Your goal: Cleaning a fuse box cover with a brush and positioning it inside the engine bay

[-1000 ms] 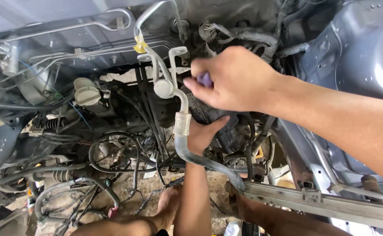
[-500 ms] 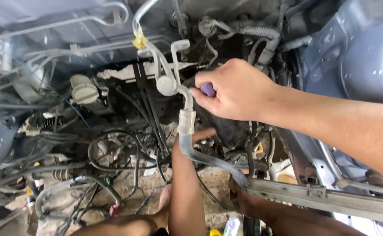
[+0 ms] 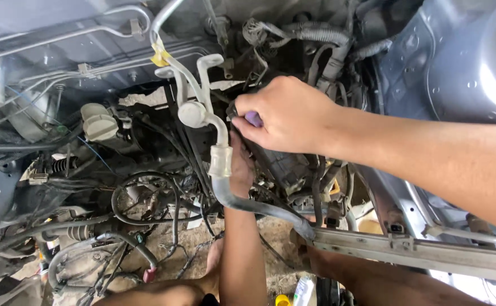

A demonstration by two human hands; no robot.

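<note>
Right hand: fist closed round a purple handle.
Left hand: reaches up behind the hose; grip hidden, cannot tell.

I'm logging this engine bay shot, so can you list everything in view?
Pipe: one, white, bent, centre, running down to a grey hose.
Cap: one, white, left.
Yellow tag: one, on a tube at top.
Cables: many, black, lower left.
Body panel: grey, right.
Rail: one, metal, lower right.
Tool handle: one, purple, in the right hand.
Right hand: closed on the handle, centre.
Left hand: reaching up from below, behind the pipe; fingers hidden.
</note>
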